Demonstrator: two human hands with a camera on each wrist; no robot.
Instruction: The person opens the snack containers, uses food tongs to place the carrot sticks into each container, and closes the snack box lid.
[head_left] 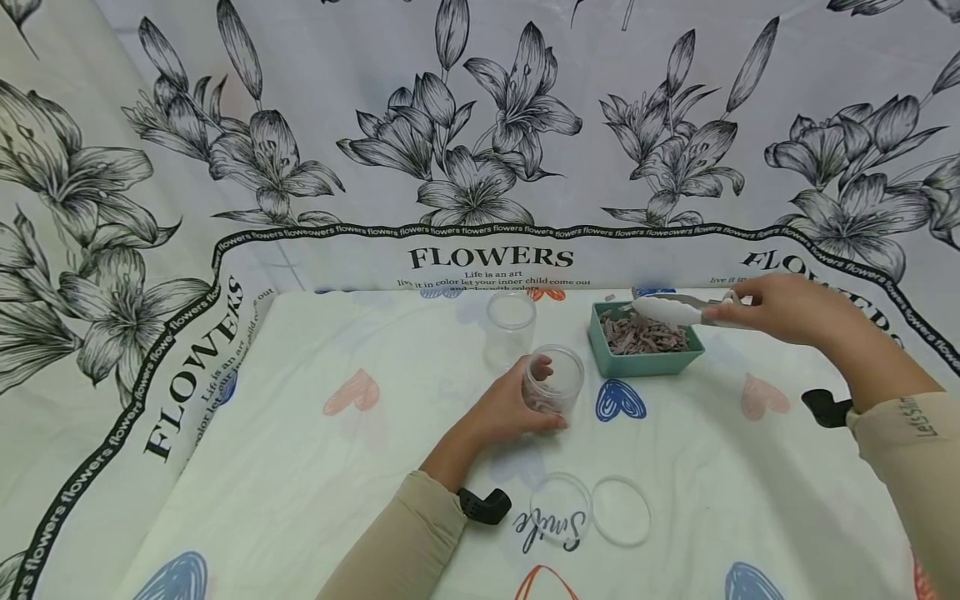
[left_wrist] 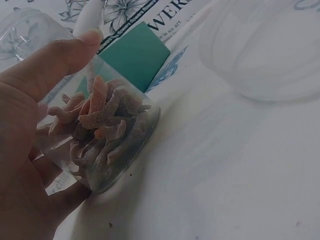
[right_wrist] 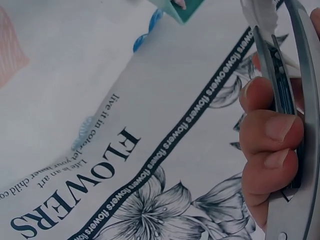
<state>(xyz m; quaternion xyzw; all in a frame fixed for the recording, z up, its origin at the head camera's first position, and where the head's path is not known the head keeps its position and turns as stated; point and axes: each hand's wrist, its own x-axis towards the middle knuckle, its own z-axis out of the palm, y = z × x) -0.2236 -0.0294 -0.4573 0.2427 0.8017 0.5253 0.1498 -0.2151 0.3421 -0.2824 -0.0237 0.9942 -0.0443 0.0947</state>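
My left hand (head_left: pixel 504 406) grips a clear plastic jar (head_left: pixel 566 379) around its side. In the left wrist view, brown dried strips (left_wrist: pixel 102 107) lie in the lower part of that tilted jar. My right hand (head_left: pixel 783 310) holds metal tongs (right_wrist: pixel 296 45) with white tips, its fingers curled round the arms. Those tips hover over a green box (head_left: pixel 648 365) full of shredded brownish strips (head_left: pixel 643 335). Whether the tongs pinch any strip cannot be made out. Just behind the held jar stands a second clear jar (head_left: pixel 510 329).
Two clear round lids, a left lid (head_left: pixel 533 504) and a right lid (head_left: pixel 649 510), lie side by side near the front. A white cloth (head_left: pixel 300 483) with printed hearts covers the table. Behind it hangs a flower-printed curtain (head_left: pixel 300 83). Small crumbs dot the cloth.
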